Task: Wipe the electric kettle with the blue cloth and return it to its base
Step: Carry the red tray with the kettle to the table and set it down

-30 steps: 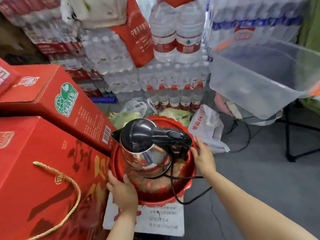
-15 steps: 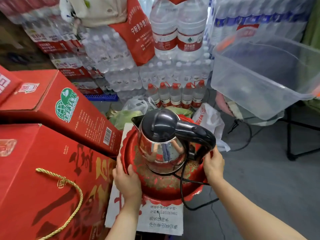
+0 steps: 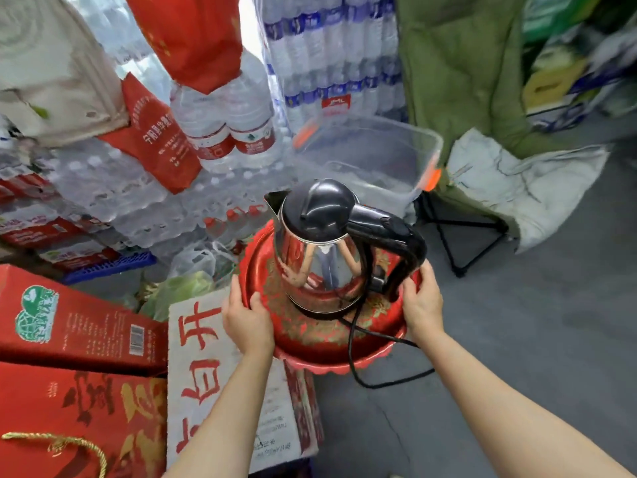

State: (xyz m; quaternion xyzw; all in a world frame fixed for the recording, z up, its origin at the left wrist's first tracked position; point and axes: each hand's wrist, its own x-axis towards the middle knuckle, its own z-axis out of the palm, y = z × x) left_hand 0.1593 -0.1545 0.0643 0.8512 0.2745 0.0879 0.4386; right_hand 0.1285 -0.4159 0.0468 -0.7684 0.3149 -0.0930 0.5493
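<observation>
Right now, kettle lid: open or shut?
Shut. The black lid sits flat on the kettle, with no gap at its rim; the kettle stands upright in the red tray.

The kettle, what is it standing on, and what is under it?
The kettle stands on a red tray held by the left hand and right hand. A black cord leaves its bottom. Any base beneath is covered.

Red boxes (image 3: 79, 332) crowd the left, stacked water bottles (image 3: 220, 132) and a clear tub (image 3: 372, 157) block the far side; bare floor (image 3: 534, 339) lies open on the right.
</observation>
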